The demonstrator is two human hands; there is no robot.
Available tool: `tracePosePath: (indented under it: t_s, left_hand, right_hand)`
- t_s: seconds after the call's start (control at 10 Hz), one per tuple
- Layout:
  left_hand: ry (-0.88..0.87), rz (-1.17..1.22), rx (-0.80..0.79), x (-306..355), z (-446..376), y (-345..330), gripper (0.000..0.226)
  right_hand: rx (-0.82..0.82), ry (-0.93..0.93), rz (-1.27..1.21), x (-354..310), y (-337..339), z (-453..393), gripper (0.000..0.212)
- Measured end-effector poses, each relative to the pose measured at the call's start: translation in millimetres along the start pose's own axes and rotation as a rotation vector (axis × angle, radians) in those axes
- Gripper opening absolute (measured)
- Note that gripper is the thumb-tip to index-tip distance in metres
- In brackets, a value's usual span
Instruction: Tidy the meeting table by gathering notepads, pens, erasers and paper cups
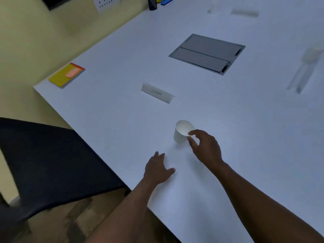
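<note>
A white paper cup stands on the white meeting table, tilted slightly toward me. My right hand pinches its near rim between thumb and forefinger. My left hand rests flat on the table near the front edge, fingers spread, holding nothing. A yellow notepad with a pink sticky note lies at the table's far left corner. A white eraser with printed lettering lies in the middle. A blurred pale cup stands at the right edge of view.
A grey cable hatch is set into the tabletop. A black pen holder and blue and yellow items stand at the far edge. A dark chair sits at the left. Pale blurred objects lie far back.
</note>
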State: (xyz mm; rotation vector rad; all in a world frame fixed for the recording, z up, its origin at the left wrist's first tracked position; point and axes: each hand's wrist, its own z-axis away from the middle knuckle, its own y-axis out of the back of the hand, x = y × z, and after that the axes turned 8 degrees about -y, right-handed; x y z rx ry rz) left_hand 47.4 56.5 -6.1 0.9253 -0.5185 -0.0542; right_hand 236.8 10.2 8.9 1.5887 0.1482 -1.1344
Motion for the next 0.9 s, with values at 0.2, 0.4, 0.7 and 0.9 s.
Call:
tracePosePath:
  t_s: [0.2, 0.4, 0.7, 0.9]
  left_hand:
    - [0.053, -0.172, -0.131, 9, -90, -1, 0.129]
    - [0.108, -0.142, -0.151, 16, -137, 19, 0.141]
    - [0.128, -0.127, -0.165, 18, -143, 19, 0.141]
    - [0.124, -0.095, -0.13, 16, -134, 25, 0.137]
  right_hand:
    - [0.162, -0.004, 0.177, 7, -20, -107, 0.026]
    - [0.18, -0.006, 0.288, 13, -39, -175, 0.024]
    - [0.172, -0.028, 0.308, 18, -45, -158, 0.064]
    - [-0.139, -0.226, 0.141, 32, -53, -76, 0.058]
